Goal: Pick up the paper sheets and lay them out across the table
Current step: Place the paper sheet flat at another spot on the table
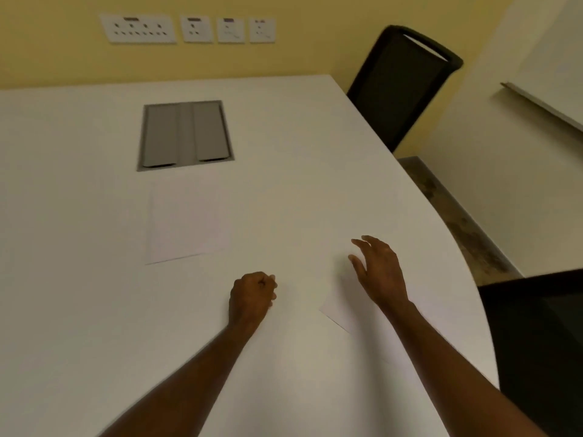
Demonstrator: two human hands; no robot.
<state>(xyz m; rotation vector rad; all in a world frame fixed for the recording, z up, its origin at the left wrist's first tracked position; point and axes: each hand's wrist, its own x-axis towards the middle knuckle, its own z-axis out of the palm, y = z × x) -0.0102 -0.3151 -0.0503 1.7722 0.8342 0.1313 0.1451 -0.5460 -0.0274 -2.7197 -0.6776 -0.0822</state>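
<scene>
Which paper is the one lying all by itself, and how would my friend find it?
Start at the grey hatch sunk into the white table. Just in front of it, nearer the person, lies a flat white sheet. Neither hand touches it: the other sheet lies partly under the open right hand, and the left hand is a closed fist between them.

Dim, warm light; soft blur throughout, edges bowed by the wide lens, faint sheen on the worktop [79, 216].
</scene>
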